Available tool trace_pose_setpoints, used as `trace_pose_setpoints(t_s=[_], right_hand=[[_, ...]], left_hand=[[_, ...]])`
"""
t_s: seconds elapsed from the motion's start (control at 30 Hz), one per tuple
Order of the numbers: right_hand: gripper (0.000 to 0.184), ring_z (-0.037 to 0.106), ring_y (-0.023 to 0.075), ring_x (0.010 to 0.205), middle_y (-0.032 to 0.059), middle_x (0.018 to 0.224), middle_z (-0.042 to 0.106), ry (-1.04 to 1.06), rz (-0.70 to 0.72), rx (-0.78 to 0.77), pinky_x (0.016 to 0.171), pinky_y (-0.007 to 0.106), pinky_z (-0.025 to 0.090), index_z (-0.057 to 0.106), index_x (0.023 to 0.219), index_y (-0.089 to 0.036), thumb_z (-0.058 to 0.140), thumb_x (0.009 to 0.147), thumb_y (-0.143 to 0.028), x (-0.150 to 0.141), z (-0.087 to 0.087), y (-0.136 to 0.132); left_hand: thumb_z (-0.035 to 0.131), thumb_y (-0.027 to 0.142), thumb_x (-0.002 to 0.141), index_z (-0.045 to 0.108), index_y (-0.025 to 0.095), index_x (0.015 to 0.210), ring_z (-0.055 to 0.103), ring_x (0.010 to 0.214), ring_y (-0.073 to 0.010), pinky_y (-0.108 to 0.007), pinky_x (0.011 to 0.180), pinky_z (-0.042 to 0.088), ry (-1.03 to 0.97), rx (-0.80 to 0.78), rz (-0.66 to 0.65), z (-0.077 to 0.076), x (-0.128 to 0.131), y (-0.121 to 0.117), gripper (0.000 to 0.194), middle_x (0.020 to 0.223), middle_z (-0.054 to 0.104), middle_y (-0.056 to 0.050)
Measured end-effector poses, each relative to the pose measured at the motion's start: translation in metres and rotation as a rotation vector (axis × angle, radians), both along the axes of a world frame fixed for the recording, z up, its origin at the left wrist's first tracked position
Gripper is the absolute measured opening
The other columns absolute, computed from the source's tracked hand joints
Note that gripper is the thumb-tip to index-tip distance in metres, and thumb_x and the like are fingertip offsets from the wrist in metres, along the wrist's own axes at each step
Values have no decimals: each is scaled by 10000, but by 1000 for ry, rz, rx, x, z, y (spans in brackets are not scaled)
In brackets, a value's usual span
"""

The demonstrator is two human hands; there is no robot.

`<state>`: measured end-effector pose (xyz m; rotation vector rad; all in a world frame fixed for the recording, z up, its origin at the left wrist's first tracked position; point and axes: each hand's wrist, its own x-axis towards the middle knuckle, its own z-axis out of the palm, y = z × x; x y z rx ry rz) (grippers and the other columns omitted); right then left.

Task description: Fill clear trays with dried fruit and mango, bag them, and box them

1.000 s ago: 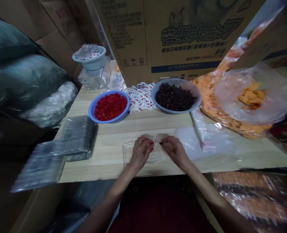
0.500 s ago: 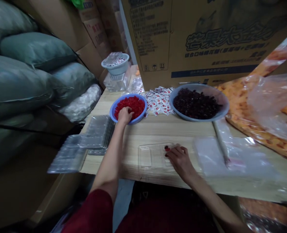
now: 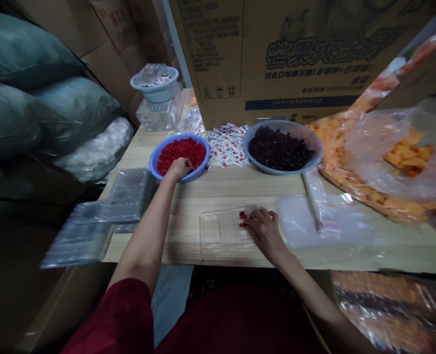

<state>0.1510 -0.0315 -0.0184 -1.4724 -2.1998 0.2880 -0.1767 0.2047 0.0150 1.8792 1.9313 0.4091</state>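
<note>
My left hand (image 3: 180, 168) reaches into a blue bowl (image 3: 152, 161) of small red fruit-like pieces (image 3: 175, 149), near its front right side. The fingers are curled downward and their tips are hidden, so what they hold does not show. My right hand (image 3: 265, 230) is over the right part of a clear plastic tray (image 3: 211, 230) with compartments. Its thumb and fingers are pinched on a small red piece (image 3: 242, 224). Just beyond it in the tray lie a dark piece (image 3: 242, 214) and another red bit.
A bowl (image 3: 318, 153) of dark dried fruit stands behind, with small printed sachets (image 3: 227, 146) beside it. Stacked clear trays (image 3: 127, 194) overhang the left edge. Plastic bags (image 3: 302, 221) and a large orange bag (image 3: 336, 142) lie right. A cardboard box (image 3: 218, 59) closes the back.
The whole view has shifted, with things on the table now further left. My left hand has moved toward the bowl's front right rim. My right hand stays at the tray.
</note>
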Motion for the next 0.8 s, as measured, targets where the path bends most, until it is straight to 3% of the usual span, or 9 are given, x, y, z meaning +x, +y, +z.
trace_pose_setpoints(t_s=[0.13,0.23,0.33,0.4,0.47,0.53,0.6,0.7,0.8], right_hand=[[198,553,259,1040,77,1053,657,33,-19,-46,950,455,316,721,1095,-257,623,931,-205,7,9,-5],[279,513,305,1178,98,1227,619,50,60,-121,978,477,347,704,1139,-275,723,861,-275,14,6,-13],[456,418,341,1325,97,1442,498,69,117,-185,1013,497,371,660,1227,-302,791,794,-365,18,-3,-22],[537,383,349,1366,95,1508,440,85,114,-209,1037,516,368,619,1287,-306,794,787,-392,19,-8,-27],[588,376,342,1382,104,1535,413,117,102,-219,1060,522,361,572,1337,-290,786,797,-385,19,-12,-30],[644,385,323,1385,118,1534,417,166,92,-221,1079,511,356,512,1384,-262,780,808,-362,19,-17,-33],[690,407,309,1374,128,1508,450,213,86,-209,1085,501,360,460,1416,-243,778,812,-342,18,-20,-35],[693,433,311,1355,129,1476,489,233,72,-180,1073,511,372,439,1426,-246,767,821,-321,18,-25,-37],[657,433,319,1354,125,1477,493,209,66,-160,1070,517,371,466,1407,-248,762,826,-327,20,-27,-37]], left_hand=[[720,120,608,676,197,625,646,728,-206,-288,773,498,-80,78,55,3,2,4,90,666,692,-37],[671,206,727,693,170,780,657,767,-196,-297,786,507,-140,203,168,15,4,2,67,759,710,-53],[594,288,832,669,140,955,655,719,-159,-266,710,516,-349,334,216,29,22,-26,205,790,703,-47],[647,344,824,666,137,973,633,633,-137,-235,620,497,-650,317,96,33,49,-67,256,746,692,-31],[696,378,813,688,148,958,634,614,-137,-229,585,486,-819,73,-142,28,85,-120,271,732,702,-32],[662,348,856,698,171,946,669,703,-154,-248,641,512,-844,-146,-303,16,120,-172,202,805,721,-43],[606,291,900,699,207,948,676,799,-164,-270,708,522,-767,-186,-400,1,146,-211,134,894,725,-42],[565,231,923,690,233,915,657,925,-194,-333,847,514,-555,-94,-515,-16,160,-236,125,943,709,-47],[607,234,907,683,240,919,619,1054,-224,-392,973,467,-411,3,-590,-19,155,-236,78,1010,707,-55]])
